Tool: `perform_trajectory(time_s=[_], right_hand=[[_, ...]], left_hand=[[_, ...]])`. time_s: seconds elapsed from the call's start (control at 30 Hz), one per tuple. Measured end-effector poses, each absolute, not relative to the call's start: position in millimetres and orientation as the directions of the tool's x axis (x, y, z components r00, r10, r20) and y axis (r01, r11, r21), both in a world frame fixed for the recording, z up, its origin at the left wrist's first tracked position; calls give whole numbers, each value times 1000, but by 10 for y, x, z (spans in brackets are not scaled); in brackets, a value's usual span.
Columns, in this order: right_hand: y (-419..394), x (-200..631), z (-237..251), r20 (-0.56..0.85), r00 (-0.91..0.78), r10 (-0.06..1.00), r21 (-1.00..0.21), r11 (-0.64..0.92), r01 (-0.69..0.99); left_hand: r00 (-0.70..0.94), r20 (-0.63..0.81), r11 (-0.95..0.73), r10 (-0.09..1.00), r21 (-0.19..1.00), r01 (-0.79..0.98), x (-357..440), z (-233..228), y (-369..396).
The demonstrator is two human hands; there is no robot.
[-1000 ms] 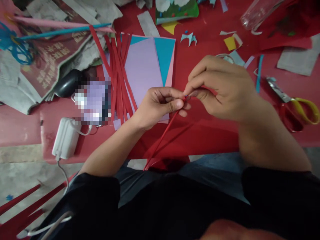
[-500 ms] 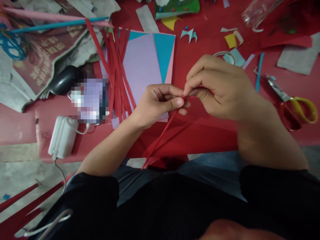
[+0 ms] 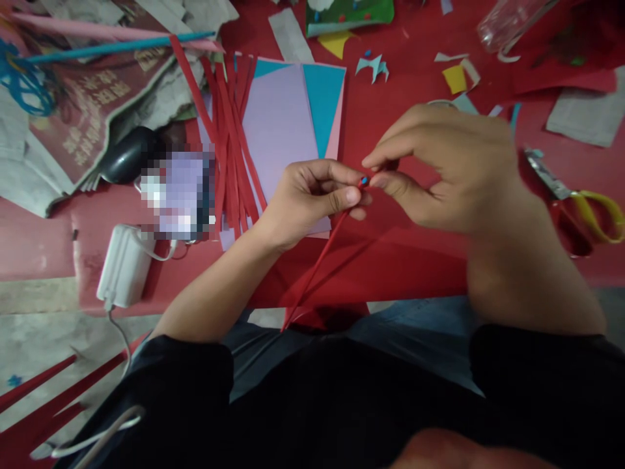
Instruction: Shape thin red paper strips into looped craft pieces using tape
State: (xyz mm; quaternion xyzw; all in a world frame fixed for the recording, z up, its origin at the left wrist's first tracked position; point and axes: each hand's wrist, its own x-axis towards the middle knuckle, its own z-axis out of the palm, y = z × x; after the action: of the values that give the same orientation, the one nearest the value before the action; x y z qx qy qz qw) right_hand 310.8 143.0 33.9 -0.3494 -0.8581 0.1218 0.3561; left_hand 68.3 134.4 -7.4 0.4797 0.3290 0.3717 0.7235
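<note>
Fine fingertip work seems in hand: the left hand (image 3: 319,202) pinches the blue-centred tip (image 3: 364,181) of a red strip (image 3: 319,260) trailing near-left, while the right hand (image 3: 444,169), thumb and forefinger narrowly parted just rightward, likely needs delicate placing.

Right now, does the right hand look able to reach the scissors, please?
Probably yes: the scissors lie right of the right hand, yellow handle in view, and nothing seems to block the way.
</note>
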Motion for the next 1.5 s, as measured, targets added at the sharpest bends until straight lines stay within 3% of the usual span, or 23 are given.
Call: perform_trajectory(time_s=[0.6,0.83,1.0,1.17,1.5], right_hand=[[1376,3046,401,517,-447,730,-568,684,458],[1385,3060,416,529,-509,679,-503,734,457],[1416,3075,392,627,-478,615,-459,788,410],[1422,3106,374,558,-559,613,-423,790,444],[1427,3117,342,578,-563,591,-381,805,454]], left_hand=[[492,-108,238,864,948,-211,690,-21,1341],[487,-127,262,864,940,-220,699,-24,1334],[468,-129,270,874,930,-247,692,-12,1343],[471,-127,256,873,941,-222,686,0,1359],[476,-99,228,874,949,-220,677,-9,1354]])
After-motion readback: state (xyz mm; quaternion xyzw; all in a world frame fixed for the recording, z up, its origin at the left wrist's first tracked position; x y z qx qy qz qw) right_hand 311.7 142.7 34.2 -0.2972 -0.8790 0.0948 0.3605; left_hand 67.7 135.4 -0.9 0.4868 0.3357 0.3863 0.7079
